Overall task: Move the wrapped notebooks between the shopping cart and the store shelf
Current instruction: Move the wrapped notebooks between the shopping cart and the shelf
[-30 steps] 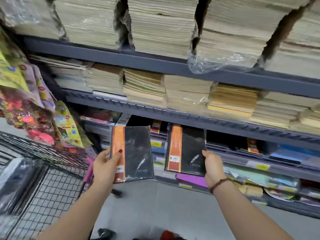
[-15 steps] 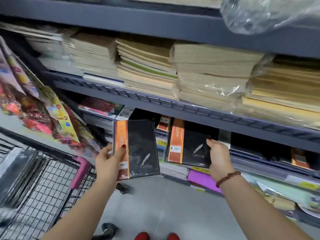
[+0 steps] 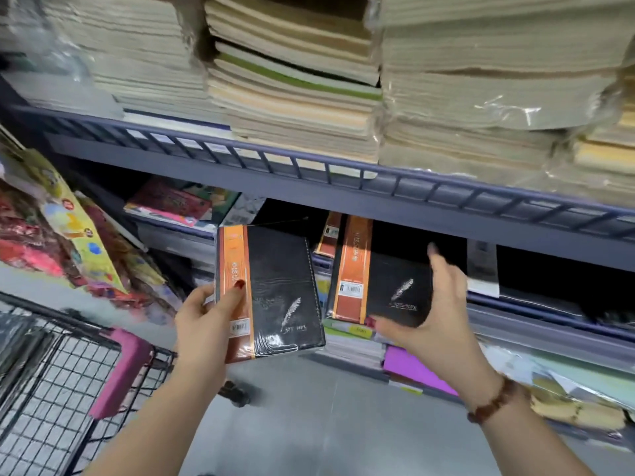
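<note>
Advanced since earlier: right hand, fingers straight, slides black notebook into store shelf; left hand grips second notebook, held ready

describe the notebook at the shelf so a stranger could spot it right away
Under the grey shelf rail carrying the tall paper stacks is a dark opening. Standing in it is a black wrapped notebook with an orange band and a silver feather, the right hand against its lower corner. Its twin, gripped by the left hand, sits further left, outside the shelf.
</note>
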